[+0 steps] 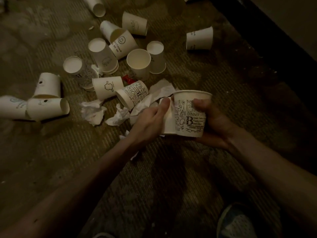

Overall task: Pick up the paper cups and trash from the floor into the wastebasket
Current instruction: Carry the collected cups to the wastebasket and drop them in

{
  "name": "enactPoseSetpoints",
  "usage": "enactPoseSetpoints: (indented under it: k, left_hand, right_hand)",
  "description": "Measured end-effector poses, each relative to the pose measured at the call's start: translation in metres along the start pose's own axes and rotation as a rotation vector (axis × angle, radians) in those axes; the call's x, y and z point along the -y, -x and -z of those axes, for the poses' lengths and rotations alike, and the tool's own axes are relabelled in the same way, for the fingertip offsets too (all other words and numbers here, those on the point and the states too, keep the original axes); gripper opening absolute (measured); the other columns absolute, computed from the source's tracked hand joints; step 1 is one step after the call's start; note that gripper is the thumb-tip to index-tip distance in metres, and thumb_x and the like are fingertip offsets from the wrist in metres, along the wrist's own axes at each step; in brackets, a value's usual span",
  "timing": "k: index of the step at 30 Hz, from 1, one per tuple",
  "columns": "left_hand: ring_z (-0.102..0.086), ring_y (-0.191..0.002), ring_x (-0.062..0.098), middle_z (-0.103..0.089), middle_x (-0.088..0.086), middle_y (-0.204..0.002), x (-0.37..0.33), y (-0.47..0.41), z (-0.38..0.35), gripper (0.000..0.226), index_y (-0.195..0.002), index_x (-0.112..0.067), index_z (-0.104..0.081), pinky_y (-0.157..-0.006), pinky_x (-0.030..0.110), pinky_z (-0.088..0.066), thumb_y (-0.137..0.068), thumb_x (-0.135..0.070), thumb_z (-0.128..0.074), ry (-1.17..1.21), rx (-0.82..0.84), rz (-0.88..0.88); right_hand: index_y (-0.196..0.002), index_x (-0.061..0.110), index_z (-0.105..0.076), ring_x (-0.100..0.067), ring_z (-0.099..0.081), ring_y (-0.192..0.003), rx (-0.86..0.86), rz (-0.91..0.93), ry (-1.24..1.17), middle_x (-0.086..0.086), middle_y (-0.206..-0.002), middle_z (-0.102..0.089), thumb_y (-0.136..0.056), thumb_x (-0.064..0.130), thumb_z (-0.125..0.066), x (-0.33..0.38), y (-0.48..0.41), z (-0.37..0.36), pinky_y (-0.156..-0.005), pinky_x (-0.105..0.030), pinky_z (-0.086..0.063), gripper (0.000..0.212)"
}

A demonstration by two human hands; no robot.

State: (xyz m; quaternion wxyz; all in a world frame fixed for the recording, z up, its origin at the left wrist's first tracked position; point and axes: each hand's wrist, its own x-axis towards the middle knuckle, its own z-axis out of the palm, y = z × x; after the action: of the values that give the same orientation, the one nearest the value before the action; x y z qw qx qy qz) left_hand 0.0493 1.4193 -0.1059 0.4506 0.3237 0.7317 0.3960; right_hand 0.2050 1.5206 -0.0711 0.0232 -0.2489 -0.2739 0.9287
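Observation:
My right hand (pixel 216 122) grips a printed paper cup (pixel 189 115) held upright above the carpet. Beside it my left hand (pixel 151 122) holds a plain white cup (pixel 167 121) pressed against the printed one's left side. Several more paper cups lie scattered on the floor beyond, among them a printed one on its side (pixel 132 94), an upright open cup (pixel 139 63) and one with a smiley (pixel 122 43). Crumpled white paper (pixel 93 111) and a torn sheet (pixel 161 91) lie near my left hand. A small red wrapper (pixel 127 79) sits between the cups. No wastebasket is in view.
The floor is a dim ribbed carpet (pixel 154 169). A dark wall base (pixel 267 54) runs along the right side. A lone cup (pixel 199 38) lies near it. My shoe (pixel 240 222) shows at the bottom right.

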Motion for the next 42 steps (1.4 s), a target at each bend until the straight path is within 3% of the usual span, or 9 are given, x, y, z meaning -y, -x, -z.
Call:
enactPoseSetpoints:
  k: [4, 7, 11, 14, 17, 27, 32, 37, 42]
  left_hand:
    - [-0.065, -0.058, 0.004, -0.071, -0.01, -0.064, -0.01, 0.005, 0.015, 0.067, -0.072, -0.012, -0.067, -0.049, 0.016, -0.046, -0.1, -0.06, -0.03, -0.088, -0.019, 0.019]
    - [-0.059, -0.056, 0.02, -0.064, 0.007, -0.059, -0.017, 0.003, 0.036, 0.056, -0.074, -0.007, -0.069, -0.046, 0.031, -0.041, -0.101, -0.049, -0.044, -0.316, -0.283, -0.165]
    - [-0.06, -0.094, 0.024, -0.064, 0.006, -0.098, -0.017, -0.021, 0.076, 0.035, -0.104, -0.017, -0.069, -0.075, 0.037, -0.048, -0.095, -0.047, -0.054, -0.612, -0.562, -0.249]
    - [-0.049, -0.121, 0.032, -0.055, 0.013, -0.13, -0.008, -0.044, 0.09, 0.05, -0.131, -0.019, -0.054, -0.094, 0.046, -0.045, -0.093, -0.049, -0.058, -0.852, -0.357, -0.105]
    - [-0.052, -0.119, 0.033, -0.056, 0.013, -0.131, 0.0, -0.059, 0.088, 0.057, -0.138, -0.021, -0.046, -0.095, 0.049, -0.046, -0.091, -0.05, -0.061, -0.917, -0.144, -0.046]
    - [-0.062, -0.1, 0.034, -0.064, 0.016, -0.117, 0.006, -0.077, 0.077, 0.076, -0.141, -0.018, -0.042, -0.073, 0.04, -0.047, -0.085, -0.065, -0.061, -0.97, -0.107, 0.021]
    - [-0.063, -0.072, -0.009, -0.063, -0.013, -0.093, -0.014, -0.051, 0.095, 0.057, -0.129, -0.021, -0.053, -0.049, 0.012, -0.046, -0.087, -0.058, -0.064, -0.302, -0.396, -0.111]
    - [-0.074, -0.093, 0.021, -0.077, 0.001, -0.098, -0.037, 0.001, 0.071, 0.02, -0.088, -0.028, -0.08, -0.07, 0.032, -0.06, -0.088, -0.043, -0.068, 0.417, 0.078, 0.044]
    - [-0.071, -0.105, 0.028, -0.073, 0.01, -0.113, -0.046, 0.039, 0.028, 0.031, -0.102, -0.022, -0.076, -0.088, 0.047, -0.058, -0.082, -0.044, -0.067, 0.604, 0.433, 0.164]
  right_hand:
    - [-0.122, 0.016, -0.066, -0.033, -0.061, -0.114, 0.027, -0.03, -0.008, -0.016, -0.126, -0.063, -0.052, 0.041, -0.092, 0.002, -0.004, -0.001, -0.093, -0.053, -0.051, 0.079]
    - [-0.119, 0.017, -0.069, -0.033, -0.06, -0.117, 0.045, -0.048, 0.0, -0.015, -0.129, -0.062, -0.052, 0.04, -0.092, 0.001, -0.009, -0.002, -0.096, -0.055, -0.047, 0.074]
    - [-0.118, 0.015, -0.07, -0.031, -0.065, -0.111, 0.038, -0.059, -0.024, -0.015, -0.124, -0.066, -0.051, 0.037, -0.093, -0.001, -0.014, -0.006, -0.087, -0.05, -0.056, 0.075]
    - [-0.115, 0.014, -0.072, -0.03, -0.066, -0.109, 0.056, -0.062, -0.045, -0.014, -0.122, -0.067, -0.056, 0.035, -0.091, 0.0, -0.018, -0.006, -0.084, -0.048, -0.057, 0.066]
    - [-0.116, 0.013, -0.072, -0.031, -0.065, -0.111, 0.052, -0.065, -0.054, -0.015, -0.124, -0.066, -0.056, 0.035, -0.091, 0.0, -0.022, -0.004, -0.087, -0.05, -0.056, 0.067]
    - [-0.115, 0.013, -0.072, -0.03, -0.065, -0.113, 0.011, -0.044, -0.154, -0.014, -0.122, -0.067, -0.064, 0.034, -0.086, 0.0, -0.022, 0.014, -0.086, -0.05, -0.055, 0.057]
    - [-0.115, 0.015, -0.07, -0.034, -0.059, -0.121, -0.101, 0.011, -0.142, -0.014, -0.129, -0.063, -0.053, 0.039, -0.09, 0.001, -0.015, 0.006, -0.092, -0.056, -0.052, 0.069]
    - [-0.112, 0.015, -0.072, -0.032, -0.06, -0.119, -0.128, 0.088, -0.126, -0.011, -0.125, -0.065, -0.057, 0.038, -0.087, 0.006, 0.02, -0.02, -0.09, -0.056, -0.052, 0.061]
    - [-0.117, 0.016, -0.069, -0.029, -0.066, -0.109, -0.15, 0.111, 0.003, -0.01, -0.119, -0.068, -0.06, 0.04, -0.085, 0.006, 0.061, -0.039, -0.089, -0.052, -0.054, 0.064]
